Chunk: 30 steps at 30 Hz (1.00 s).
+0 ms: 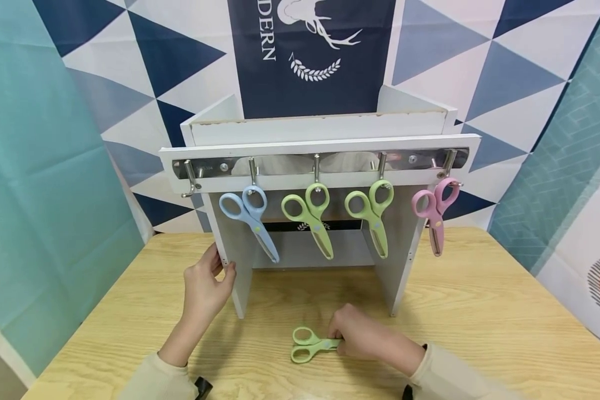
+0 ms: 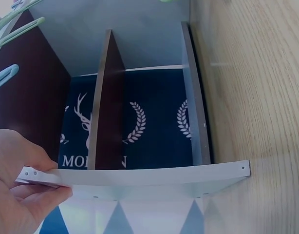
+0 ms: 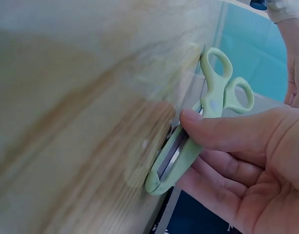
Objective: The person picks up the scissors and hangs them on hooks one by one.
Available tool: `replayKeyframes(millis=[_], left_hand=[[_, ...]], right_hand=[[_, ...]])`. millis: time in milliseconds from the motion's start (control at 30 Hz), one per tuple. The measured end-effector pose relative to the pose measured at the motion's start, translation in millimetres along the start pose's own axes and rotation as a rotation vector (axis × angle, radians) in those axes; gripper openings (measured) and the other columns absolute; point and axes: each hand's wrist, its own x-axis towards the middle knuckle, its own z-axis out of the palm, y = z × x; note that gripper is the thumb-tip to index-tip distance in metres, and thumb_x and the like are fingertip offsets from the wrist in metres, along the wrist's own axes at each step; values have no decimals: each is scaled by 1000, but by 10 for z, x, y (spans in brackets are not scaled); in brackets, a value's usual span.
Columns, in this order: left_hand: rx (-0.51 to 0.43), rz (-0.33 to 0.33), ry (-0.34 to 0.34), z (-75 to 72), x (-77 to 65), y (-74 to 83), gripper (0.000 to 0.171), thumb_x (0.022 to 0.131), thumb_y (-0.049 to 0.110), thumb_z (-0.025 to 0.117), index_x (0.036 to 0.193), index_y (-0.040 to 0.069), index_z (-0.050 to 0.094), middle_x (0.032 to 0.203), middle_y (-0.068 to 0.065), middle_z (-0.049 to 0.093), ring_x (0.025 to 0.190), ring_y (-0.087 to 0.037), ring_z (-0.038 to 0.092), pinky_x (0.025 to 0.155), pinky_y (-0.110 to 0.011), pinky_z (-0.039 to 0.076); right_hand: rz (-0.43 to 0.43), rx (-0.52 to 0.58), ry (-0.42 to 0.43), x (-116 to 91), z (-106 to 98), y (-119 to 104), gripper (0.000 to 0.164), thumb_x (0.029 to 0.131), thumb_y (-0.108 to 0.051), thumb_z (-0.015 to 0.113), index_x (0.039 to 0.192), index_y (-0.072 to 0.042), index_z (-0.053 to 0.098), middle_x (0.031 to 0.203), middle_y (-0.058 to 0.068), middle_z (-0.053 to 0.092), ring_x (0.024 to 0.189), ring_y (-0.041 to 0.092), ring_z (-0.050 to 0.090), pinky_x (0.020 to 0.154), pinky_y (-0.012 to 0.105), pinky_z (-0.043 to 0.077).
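Observation:
In the head view my left hand (image 1: 206,283) grips the left side panel of a white shelf unit (image 1: 310,126), thumb in front and fingers behind. The left wrist view shows the same left hand (image 2: 23,180) pinching the panel's edge. My right hand (image 1: 365,336) holds green scissors (image 1: 310,345) by the blade end, low over the table before the unit. In the right wrist view thumb and fingers pinch the scissors (image 3: 215,92) near the pivot, handles pointing away. On the hook rail (image 1: 300,165) hang blue scissors (image 1: 252,216), two green scissors (image 1: 312,219) and pink scissors (image 1: 436,214).
The leftmost hook (image 1: 190,178) carries nothing. Under everything lies a wood-grain table (image 1: 480,311). A patterned cloth (image 1: 180,55) hangs behind the unit, and a teal cloth (image 1: 45,166) hangs at the left.

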Motion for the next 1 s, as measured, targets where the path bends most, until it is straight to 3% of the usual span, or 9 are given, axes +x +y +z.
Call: replayKeyframes(millis=[367, 667, 1000], left_hand=[[1, 1, 4, -17, 4, -14, 41, 79, -9, 61, 120, -12, 57, 108, -31, 68, 93, -42, 70, 76, -45, 60], [8, 3, -5, 0, -15, 2, 41, 79, -9, 61, 120, -12, 57, 108, -31, 68, 93, -41, 70, 76, -44, 60], [14, -5, -18, -10, 14, -15, 42, 78, -9, 62, 120, -11, 57, 108, -30, 68, 95, -40, 70, 76, -43, 60]], right_hand=[[-32, 77, 66, -38, -10, 55, 24, 61, 12, 67, 65, -12, 71, 59, -9, 62, 56, -8, 41, 50, 9, 40], [-9, 172, 35, -80, -94, 70, 18, 67, 6, 78, 72, -10, 73, 67, -5, 71, 61, -7, 56, 54, 11, 48], [-24, 145, 91, -16, -244, 31, 18, 68, 8, 74, 72, -9, 73, 63, -6, 67, 58, -8, 50, 52, 11, 46]])
